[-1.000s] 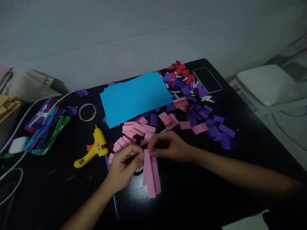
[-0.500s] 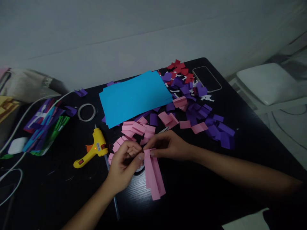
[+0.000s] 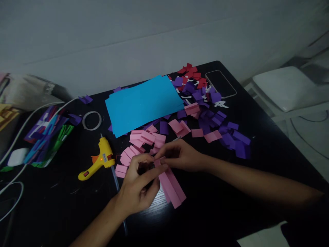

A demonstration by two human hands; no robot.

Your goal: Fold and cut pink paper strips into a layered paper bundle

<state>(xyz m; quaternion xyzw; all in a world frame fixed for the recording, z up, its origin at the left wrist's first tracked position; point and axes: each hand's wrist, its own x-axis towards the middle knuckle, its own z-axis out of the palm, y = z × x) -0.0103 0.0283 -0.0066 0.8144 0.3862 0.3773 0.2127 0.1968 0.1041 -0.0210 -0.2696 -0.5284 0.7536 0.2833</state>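
Long folded pink paper strips point(image 3: 172, 188) hang down at a slant between my hands, over the near part of the black table. My left hand point(image 3: 140, 183) pinches their upper left edge between thumb and fingers. At the top end, my right hand point(image 3: 180, 156) has its fingertips closed on the same strips. Just beyond my hands lie several small creased pink paper pieces point(image 3: 147, 138). Part of a thin metal tip point(image 3: 177, 139) shows behind my right hand; the rest is hidden.
A yellow glue gun point(image 3: 100, 161) with a lit orange light lies left of my hands. Blue sheets point(image 3: 144, 104), purple pieces point(image 3: 241, 149), red pieces point(image 3: 191, 72) and a phone point(image 3: 221, 84) lie farther back. Tape roll point(image 3: 92, 120), coloured strips point(image 3: 48, 140) and white cables are at left.
My left hand has moved right and its thumb now lies across the top of the pink strips. The strips' lower ends have swung to the right. My right hand stays almost in place.
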